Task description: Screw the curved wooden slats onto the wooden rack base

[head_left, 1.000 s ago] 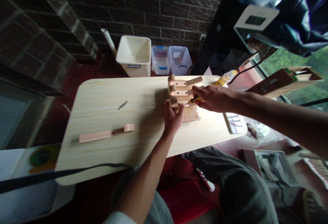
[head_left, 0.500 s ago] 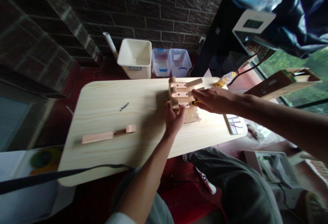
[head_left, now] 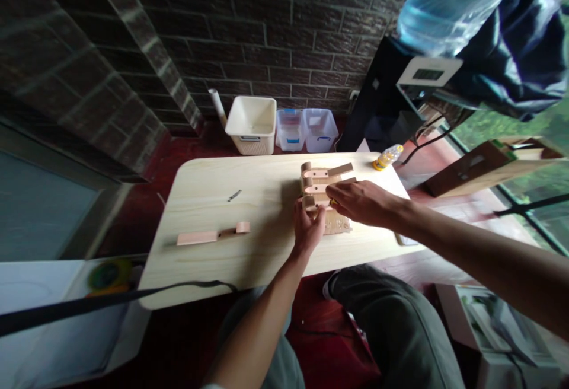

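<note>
The desk (head_left: 208, 211) looks bright, and light comes in from the window (head_left: 511, 223) on the right. The left hand (head_left: 307, 229) makes a soft shadow (head_left: 280, 223) on the desk. The brick wall (head_left: 267, 39) is dim and bends near the picture's edges.

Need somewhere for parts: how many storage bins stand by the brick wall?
3: a cream bin, a clear plastic bin and another, left to right beyond the table. Others may be hidden.

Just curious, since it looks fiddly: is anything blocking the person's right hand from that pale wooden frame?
Nothing visible does. The right hand, holding a yellow-handled tool, sits right against the pale wooden frame, and the left hand touches only the frame's near end.
</note>
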A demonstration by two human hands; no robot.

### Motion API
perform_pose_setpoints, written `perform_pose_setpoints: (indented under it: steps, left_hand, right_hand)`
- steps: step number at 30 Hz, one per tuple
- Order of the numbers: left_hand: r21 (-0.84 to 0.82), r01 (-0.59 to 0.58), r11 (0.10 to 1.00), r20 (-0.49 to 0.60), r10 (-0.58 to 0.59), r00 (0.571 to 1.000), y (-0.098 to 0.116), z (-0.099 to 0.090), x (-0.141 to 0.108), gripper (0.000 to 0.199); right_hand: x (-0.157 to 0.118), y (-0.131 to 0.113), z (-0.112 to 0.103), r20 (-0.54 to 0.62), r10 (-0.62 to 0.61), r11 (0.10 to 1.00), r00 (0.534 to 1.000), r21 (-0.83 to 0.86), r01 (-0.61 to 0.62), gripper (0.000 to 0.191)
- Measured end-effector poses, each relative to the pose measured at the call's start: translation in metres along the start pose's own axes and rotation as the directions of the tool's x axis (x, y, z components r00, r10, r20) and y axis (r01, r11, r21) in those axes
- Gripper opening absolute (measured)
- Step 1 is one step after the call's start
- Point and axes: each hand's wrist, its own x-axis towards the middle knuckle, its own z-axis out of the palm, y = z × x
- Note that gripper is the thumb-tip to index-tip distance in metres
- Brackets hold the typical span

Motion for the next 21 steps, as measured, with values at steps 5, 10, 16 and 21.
perform_pose_setpoints:
  steps: [5,10,16,21]
  left_hand:
    - [-0.028,0.03,0.999,-0.004,-0.03,1.0,0.007,-0.011,-0.019,0.033]
    - [-0.047,0.077,0.996,-0.018,-0.078,0.997,0.008,-0.031,-0.051,0.037]
    - [-0.062,0.096,0.993,-0.049,-0.099,0.994,0.007,-0.055,-0.079,0.046]
    - [-0.059,0.09,0.994,-0.058,-0.094,0.994,0.005,-0.06,-0.083,0.042]
  right_hand:
    - [-0.016,-0.002,0.015,-0.02,0.031,0.997,0.999,0.073,-0.03,0.032]
    - [-0.032,-0.012,0.025,-0.033,-0.014,0.99,0.999,0.141,0.018,0.034]
    - [-0.044,-0.042,0.035,-0.035,-0.059,0.985,0.998,0.163,0.064,0.037]
    - [-0.043,-0.059,0.042,-0.022,0.021,0.989,1.0,0.144,-0.017,0.04]
